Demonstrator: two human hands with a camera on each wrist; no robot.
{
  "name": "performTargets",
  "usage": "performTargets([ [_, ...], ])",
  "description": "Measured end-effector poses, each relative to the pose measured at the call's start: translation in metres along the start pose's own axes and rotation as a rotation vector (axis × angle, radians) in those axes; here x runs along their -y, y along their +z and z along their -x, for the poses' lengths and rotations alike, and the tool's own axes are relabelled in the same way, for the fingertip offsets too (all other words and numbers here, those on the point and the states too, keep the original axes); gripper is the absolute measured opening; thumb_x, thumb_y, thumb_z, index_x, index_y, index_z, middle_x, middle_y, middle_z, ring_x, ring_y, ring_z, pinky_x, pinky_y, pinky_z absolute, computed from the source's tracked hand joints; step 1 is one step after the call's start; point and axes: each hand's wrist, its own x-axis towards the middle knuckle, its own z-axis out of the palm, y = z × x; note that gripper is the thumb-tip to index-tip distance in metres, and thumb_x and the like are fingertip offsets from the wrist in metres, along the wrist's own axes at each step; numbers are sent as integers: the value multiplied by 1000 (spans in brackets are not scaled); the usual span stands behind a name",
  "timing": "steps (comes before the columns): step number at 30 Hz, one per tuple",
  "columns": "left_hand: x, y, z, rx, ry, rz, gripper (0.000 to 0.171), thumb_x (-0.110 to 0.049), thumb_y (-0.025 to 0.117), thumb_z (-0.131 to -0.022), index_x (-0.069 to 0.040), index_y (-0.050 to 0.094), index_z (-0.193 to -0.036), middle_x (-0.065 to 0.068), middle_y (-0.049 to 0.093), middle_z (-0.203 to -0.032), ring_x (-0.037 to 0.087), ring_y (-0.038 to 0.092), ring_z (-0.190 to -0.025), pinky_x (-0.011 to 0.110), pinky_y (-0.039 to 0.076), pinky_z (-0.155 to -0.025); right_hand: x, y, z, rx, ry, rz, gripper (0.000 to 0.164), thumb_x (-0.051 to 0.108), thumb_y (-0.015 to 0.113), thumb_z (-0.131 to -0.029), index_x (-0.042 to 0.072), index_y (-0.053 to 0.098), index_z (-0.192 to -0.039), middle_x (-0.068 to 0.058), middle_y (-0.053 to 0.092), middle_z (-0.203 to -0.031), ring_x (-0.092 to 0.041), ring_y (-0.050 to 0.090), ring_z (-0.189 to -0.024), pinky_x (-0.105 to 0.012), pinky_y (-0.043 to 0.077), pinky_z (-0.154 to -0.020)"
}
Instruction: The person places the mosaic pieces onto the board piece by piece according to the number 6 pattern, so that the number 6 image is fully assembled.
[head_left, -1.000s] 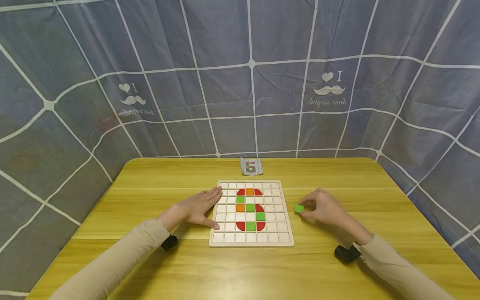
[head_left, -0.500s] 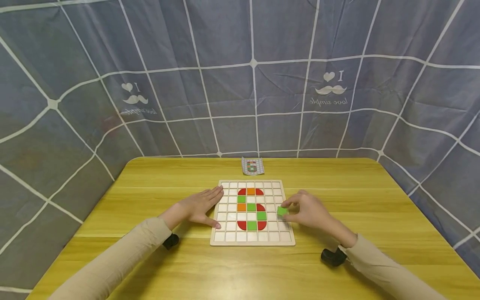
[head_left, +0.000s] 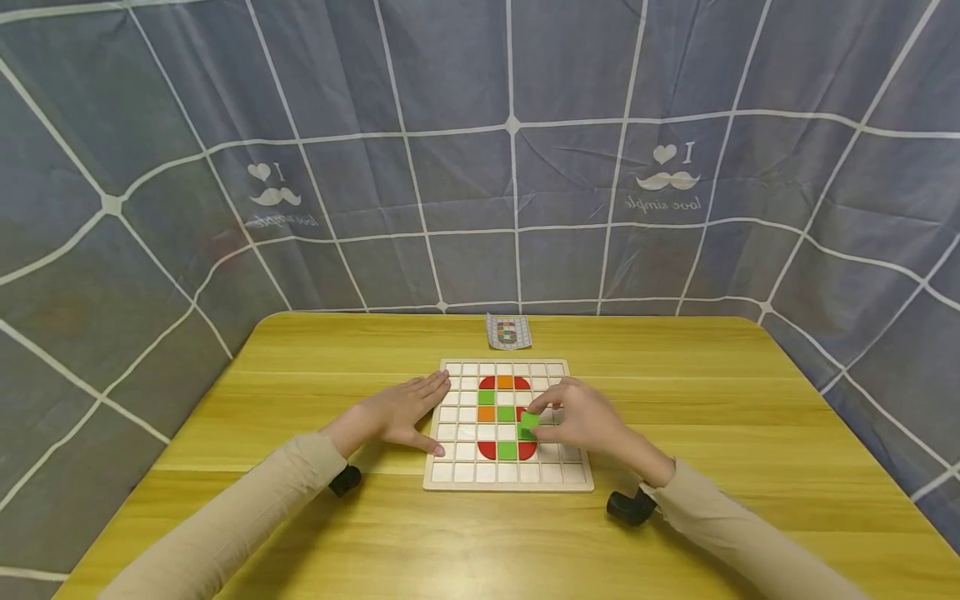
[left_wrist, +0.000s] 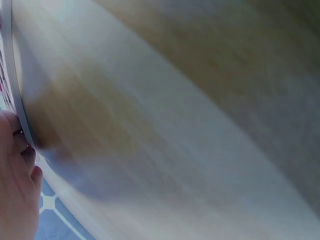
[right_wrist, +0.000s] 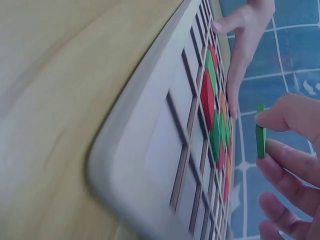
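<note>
A pale wooden grid board lies on the table, with red, orange and green tiles set in several of its squares. My right hand pinches a square green tile between thumb and fingers. In the right wrist view that green tile is seen edge-on, raised above the board. It overlaps the right side of the tile pattern in the head view. My left hand rests with spread, straight fingers on the board's left edge. In the left wrist view the left hand shows at the board's rim.
Behind the board lies a small printed card showing a coloured grid pattern. The yellow wooden table ends at a grey-blue curtain with white lines. A black camera sits at the right wrist.
My right hand has moved left with the green tile, from beside the board to over the right part of the pattern. The left hand keeps its place on the board's edge.
</note>
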Motion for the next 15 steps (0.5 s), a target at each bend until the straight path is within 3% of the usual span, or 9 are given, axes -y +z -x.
performTargets([
  [12, 0, -1, 1, 4, 2, -6, 111, -72, 54, -81, -1, 9, -154, 16, 2, -162, 28, 5, -151, 41, 15, -123, 24, 18, -19, 46, -44, -25, 22, 30, 80, -73, 20, 78, -93, 10, 74, -94, -12, 58, -86, -20, 46, -65],
  [15, 0, -1, 1, 7, 2, -3, 111, -72, 54, -81, -2, 9, -154, 16, 2, -162, 28, 5, -151, 41, 15, -123, 25, 24, -23, 63, -44, -35, 20, 27, 79, -74, 19, 78, -92, 9, 74, -92, -9, 59, -79, -19, 46, -60],
])
